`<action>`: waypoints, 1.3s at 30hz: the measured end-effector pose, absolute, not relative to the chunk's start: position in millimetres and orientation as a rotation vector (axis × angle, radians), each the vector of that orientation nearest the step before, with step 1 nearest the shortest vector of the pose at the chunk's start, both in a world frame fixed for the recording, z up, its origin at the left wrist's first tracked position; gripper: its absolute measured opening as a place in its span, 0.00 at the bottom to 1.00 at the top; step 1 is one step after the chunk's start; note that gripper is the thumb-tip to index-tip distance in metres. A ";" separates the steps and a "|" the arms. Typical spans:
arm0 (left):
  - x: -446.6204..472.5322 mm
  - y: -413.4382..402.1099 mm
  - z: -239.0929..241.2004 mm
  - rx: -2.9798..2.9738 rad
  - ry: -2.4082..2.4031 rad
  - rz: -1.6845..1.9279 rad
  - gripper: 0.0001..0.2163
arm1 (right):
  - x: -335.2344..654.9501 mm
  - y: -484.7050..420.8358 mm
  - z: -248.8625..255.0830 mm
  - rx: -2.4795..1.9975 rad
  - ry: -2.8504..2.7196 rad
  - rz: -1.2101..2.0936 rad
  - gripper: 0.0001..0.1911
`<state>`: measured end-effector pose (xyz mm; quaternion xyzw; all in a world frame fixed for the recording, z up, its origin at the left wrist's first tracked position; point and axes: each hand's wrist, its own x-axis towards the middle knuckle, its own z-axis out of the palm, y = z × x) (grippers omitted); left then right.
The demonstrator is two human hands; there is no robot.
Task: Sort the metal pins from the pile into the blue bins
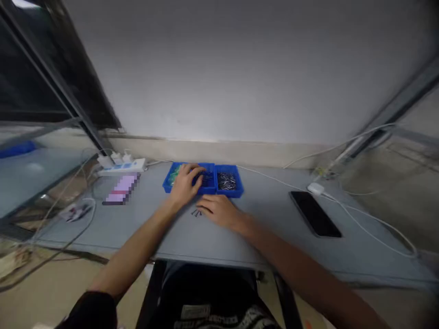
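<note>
My left hand (186, 183) reaches over a blue tray (166, 187), its thumb and fingers curved and apart above some dark screws (206, 177). Green pieces (174, 174) show in that tray's left part, half covered by the hand. On the tabletop in front of the trays lies my right hand (219, 210), fairly flat, fingers pointing left. Several loose dark screws (196, 212) are just beside its fingertips. A second blue tray (236, 193), touching the first on its right, holds a heap of shiny metal screws or pins (226, 181).
A black phone (315, 214) rests at the right near a white charger (315, 188) and its cable. To the left are a blurred-out phone (121, 188), a power strip (123, 167) with plugs, and a crumpled wrapper (76, 212). A wall (226, 82) rises behind the table (267, 237).
</note>
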<state>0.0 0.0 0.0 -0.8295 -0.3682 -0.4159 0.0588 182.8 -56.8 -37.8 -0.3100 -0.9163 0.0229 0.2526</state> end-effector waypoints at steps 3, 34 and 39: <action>-0.4 0.1 -2.4 -2.537 -1.106 -1.259 0.11 | 169.5 -62.9 -34.3 -0.870 -2.532 0.030 0.08; 6.7 2.7 2.6 -2.870 -0.781 -1.067 0.11 | 208.5 -33.5 -31.4 -0.707 -1.964 -0.042 0.12; 10.1 3.0 1.8 -2.907 -0.717 -1.045 0.10 | 214.7 -30.9 -27.9 -0.767 -1.894 -0.045 0.10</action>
